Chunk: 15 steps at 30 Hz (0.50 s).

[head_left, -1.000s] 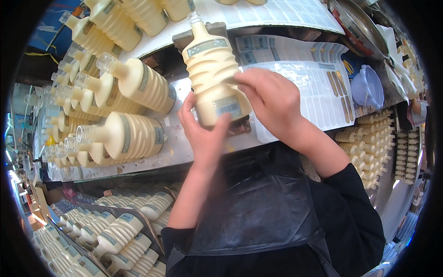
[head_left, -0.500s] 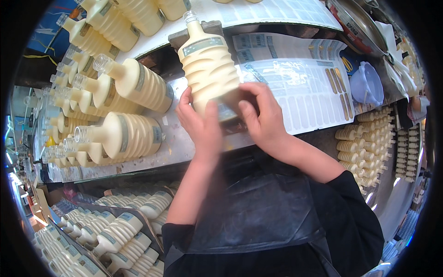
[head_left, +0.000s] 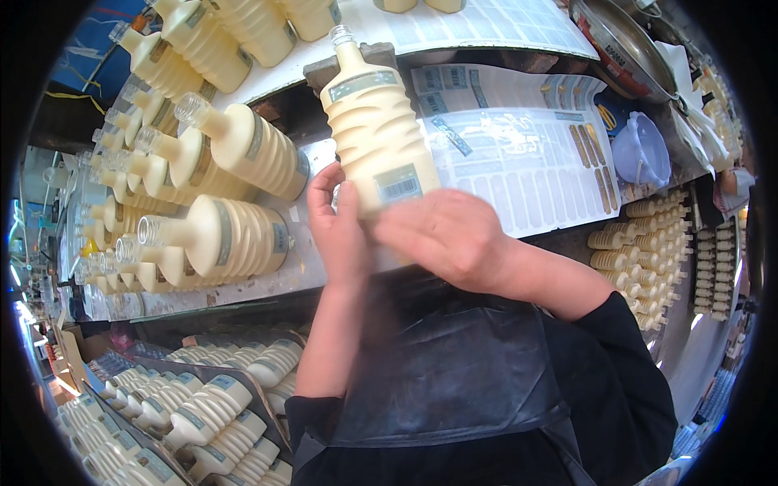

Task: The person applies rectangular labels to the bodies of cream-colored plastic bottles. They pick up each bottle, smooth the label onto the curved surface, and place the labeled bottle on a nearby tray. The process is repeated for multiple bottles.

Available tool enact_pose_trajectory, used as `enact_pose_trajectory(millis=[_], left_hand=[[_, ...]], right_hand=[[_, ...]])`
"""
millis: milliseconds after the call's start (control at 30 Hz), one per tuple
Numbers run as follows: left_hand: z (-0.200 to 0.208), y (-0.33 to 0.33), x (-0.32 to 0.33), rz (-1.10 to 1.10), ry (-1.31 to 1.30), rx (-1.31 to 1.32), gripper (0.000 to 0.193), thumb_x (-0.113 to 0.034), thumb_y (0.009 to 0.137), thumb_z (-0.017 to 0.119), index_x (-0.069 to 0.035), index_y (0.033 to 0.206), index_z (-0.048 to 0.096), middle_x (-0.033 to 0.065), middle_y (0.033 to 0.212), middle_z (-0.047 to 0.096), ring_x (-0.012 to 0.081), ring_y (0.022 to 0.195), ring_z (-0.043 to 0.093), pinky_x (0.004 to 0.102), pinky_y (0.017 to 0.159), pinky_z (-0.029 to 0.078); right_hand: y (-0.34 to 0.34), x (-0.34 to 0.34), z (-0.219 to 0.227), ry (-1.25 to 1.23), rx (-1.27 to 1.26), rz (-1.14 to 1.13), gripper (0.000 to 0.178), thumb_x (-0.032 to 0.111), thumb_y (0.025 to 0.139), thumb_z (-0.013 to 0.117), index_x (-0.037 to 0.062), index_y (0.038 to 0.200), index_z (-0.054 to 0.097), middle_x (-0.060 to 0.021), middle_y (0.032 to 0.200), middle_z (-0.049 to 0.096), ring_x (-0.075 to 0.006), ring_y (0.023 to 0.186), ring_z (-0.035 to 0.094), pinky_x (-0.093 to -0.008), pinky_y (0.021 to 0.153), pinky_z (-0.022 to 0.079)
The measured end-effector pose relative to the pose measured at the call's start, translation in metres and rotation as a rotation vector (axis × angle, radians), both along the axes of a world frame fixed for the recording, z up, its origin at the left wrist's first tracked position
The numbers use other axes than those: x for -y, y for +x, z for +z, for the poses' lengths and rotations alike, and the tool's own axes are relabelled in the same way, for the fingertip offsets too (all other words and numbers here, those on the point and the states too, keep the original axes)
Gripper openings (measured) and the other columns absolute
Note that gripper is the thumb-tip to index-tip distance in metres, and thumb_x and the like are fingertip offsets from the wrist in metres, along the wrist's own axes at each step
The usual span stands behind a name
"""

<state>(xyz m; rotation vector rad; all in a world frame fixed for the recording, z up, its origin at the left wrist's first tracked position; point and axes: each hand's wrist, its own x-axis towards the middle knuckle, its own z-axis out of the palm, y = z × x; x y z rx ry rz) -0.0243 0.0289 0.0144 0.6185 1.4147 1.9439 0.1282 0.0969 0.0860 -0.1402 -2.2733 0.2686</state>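
Note:
A cream glass bottle (head_left: 377, 121) with a clear neck and wavy ridges lies tilted in front of me, its neck end on a grey block (head_left: 312, 71). One label band crosses its shoulder, and a barcode label (head_left: 399, 186) sits on its lower body. My left hand (head_left: 339, 231) is closed on the bottle's lower left side, thumb near the base. Across the lower edge, my right hand (head_left: 446, 235) lies with its fingers stretched out toward the left hand. Motion smears those fingers, and they partly hide the base.
More cream bottles (head_left: 255, 150) lie in rows at the left. Label sheets (head_left: 519, 174) cover the bench to the right, beside a lilac bucket (head_left: 640, 150) and a metal pan (head_left: 628, 57). Below are bottles in trays (head_left: 211, 413) at left and stacked bottles (head_left: 632, 251) at right.
My right hand has come off the bottle's right side and swung down and left across its base, fingers now straight. The barcode label has come into view. My left hand stays at the left side.

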Motion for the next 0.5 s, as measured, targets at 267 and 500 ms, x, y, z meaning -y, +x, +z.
enact_pose_trajectory(millis=[267,500], left_hand=[[0.007,-0.001,0.009,-0.046,-0.003,0.067,0.031,-0.021,0.11,0.045,-0.001,0.13,0.058,0.0087,0.117,0.065,0.0153,0.107,0.06,0.032,0.097,0.049],[-0.016,0.013,0.013,0.079,-0.252,-0.682,0.058,-0.026,0.091,0.067,0.0,0.138,0.047,0.0186,0.136,0.048,0.0327,0.131,0.044,0.0457,0.112,0.035]], right_hand=[[-0.007,0.014,0.008,-0.099,0.214,0.005,0.01,0.01,0.08,0.066,0.0065,0.089,0.065,-0.0089,0.084,0.066,-0.0258,0.078,0.069,-0.0375,0.065,0.052],[0.004,-0.012,0.005,-0.464,0.14,-0.52,0.026,0.017,0.092,0.073,0.0079,0.114,0.065,-0.0141,0.075,0.072,-0.0277,0.067,0.073,-0.0356,0.058,0.055]])
